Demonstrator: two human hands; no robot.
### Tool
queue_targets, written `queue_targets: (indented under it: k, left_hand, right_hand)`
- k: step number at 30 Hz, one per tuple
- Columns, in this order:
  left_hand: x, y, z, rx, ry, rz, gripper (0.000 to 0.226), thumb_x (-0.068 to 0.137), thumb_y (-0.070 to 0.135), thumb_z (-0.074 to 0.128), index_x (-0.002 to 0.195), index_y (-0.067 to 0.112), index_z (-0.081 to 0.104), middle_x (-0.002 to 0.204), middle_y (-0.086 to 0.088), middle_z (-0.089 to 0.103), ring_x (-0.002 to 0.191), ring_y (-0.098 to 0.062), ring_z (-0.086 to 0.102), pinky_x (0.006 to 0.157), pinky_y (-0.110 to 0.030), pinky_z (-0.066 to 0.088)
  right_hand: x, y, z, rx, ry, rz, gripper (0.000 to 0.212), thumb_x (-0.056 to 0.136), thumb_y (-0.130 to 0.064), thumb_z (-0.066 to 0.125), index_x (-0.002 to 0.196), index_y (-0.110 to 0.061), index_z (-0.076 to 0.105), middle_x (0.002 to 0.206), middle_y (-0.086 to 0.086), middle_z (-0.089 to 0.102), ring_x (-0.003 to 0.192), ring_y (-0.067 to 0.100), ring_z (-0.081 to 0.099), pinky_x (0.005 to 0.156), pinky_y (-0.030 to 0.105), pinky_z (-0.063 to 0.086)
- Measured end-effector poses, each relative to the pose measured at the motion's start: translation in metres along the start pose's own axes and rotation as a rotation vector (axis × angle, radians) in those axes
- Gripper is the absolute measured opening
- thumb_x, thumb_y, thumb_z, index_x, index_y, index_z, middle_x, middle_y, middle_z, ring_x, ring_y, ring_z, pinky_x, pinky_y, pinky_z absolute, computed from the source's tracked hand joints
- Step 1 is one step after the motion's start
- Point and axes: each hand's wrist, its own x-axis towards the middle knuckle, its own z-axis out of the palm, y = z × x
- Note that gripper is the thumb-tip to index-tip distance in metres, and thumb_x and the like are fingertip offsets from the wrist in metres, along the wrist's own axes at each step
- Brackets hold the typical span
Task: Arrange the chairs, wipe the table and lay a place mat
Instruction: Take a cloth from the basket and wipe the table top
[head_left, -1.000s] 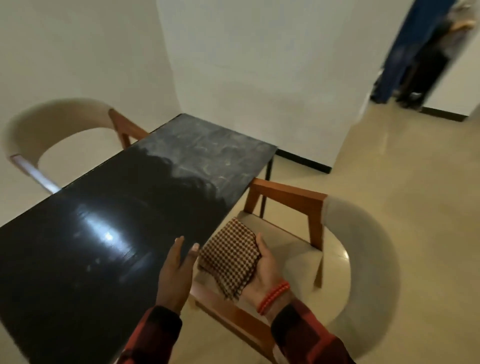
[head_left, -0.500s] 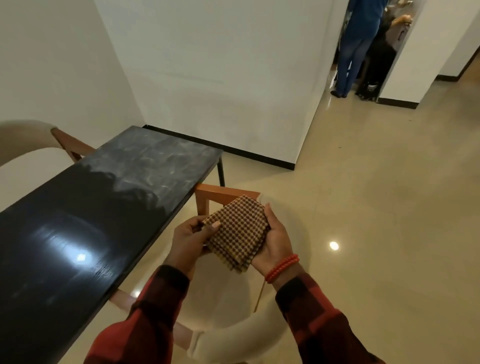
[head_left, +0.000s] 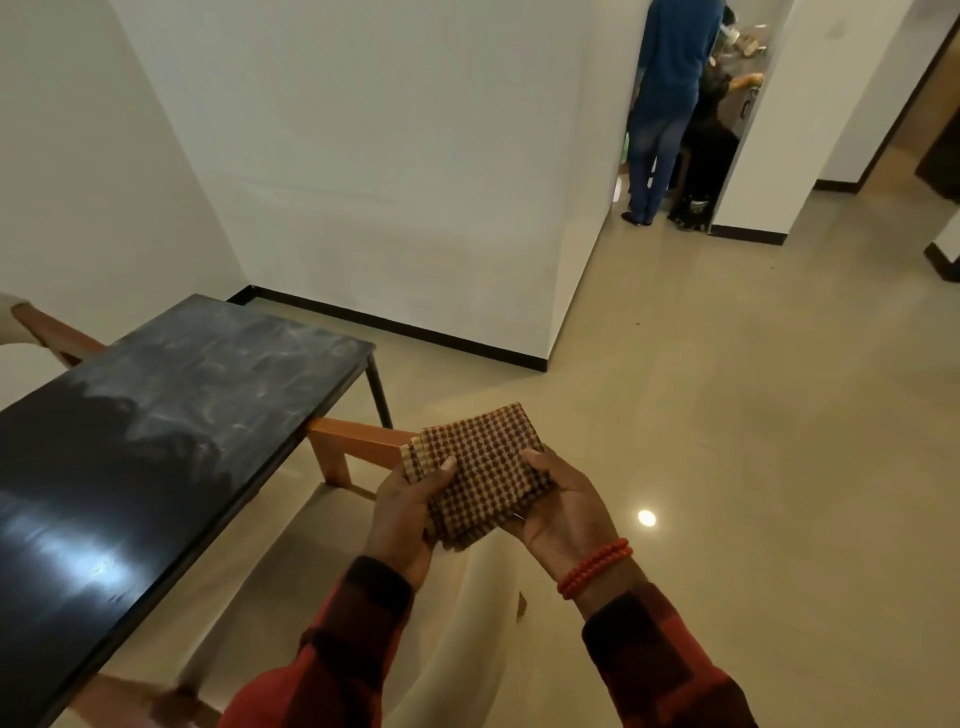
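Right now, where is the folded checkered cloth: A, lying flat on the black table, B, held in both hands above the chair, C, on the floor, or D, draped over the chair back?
B: the checkered cloth is folded and gripped between the left hand and the right hand, off to the side of the black table and over the chair.

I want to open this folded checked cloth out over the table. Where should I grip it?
Pinch the stacked free edges at the checked cloth's upper left corner, from the left, with the left hand. The layers fan apart there, while the right hand cradles the opposite side.
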Motion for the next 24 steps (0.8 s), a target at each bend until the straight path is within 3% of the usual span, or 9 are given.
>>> queue_targets:
  k: [5,10,15,19,24]
  left_hand:
    - [0.037,0.002,0.020,0.114,0.046,0.073,0.031,0.098,0.016,0.059,0.129,0.020,0.059,0.124,-0.007,0.068,0.111,-0.028,0.066,0.072,-0.036,0.057]
    - [0.087,-0.007,0.048,-0.005,0.092,0.067,0.035,0.096,0.017,0.062,0.130,0.023,0.058,0.124,-0.007,0.067,0.113,-0.032,0.064,0.078,-0.046,0.058]
    - [0.150,-0.010,0.063,-0.118,0.177,0.031,0.038,0.094,0.019,0.065,0.131,0.021,0.057,0.125,-0.009,0.066,0.114,-0.034,0.062,0.081,-0.048,0.057]
    - [0.187,-0.003,0.087,-0.173,0.248,0.015,0.040,0.089,0.016,0.069,0.128,0.018,0.061,0.123,-0.011,0.068,0.113,-0.036,0.063,0.094,-0.057,0.054]
    - [0.229,0.030,0.123,-0.170,0.279,0.076,0.035,0.094,0.013,0.063,0.128,0.014,0.060,0.121,-0.011,0.068,0.111,-0.034,0.063,0.083,-0.048,0.056]
  right_hand:
    - [0.031,-0.033,-0.014,-0.166,0.009,0.051,0.047,0.086,-0.017,0.072,0.129,-0.002,0.060,0.129,0.025,0.064,0.119,0.042,0.060,0.090,0.053,0.057]
    - [0.090,-0.067,-0.024,-0.314,0.074,0.043,0.046,0.084,-0.004,0.072,0.128,-0.003,0.058,0.123,0.022,0.067,0.109,0.038,0.067,0.076,0.045,0.061]
    - [0.160,-0.100,-0.023,-0.379,0.096,0.141,0.045,0.083,0.001,0.071,0.126,-0.002,0.059,0.125,0.023,0.066,0.113,0.041,0.065,0.077,0.048,0.062]
    - [0.197,-0.138,-0.014,-0.427,0.069,0.205,0.042,0.085,0.002,0.069,0.126,-0.001,0.059,0.123,0.023,0.066,0.111,0.041,0.064,0.080,0.050,0.061]
    - [0.244,-0.179,0.002,-0.336,0.023,0.221,0.047,0.082,-0.006,0.073,0.127,-0.003,0.061,0.127,0.023,0.065,0.116,0.040,0.062,0.088,0.050,0.059]
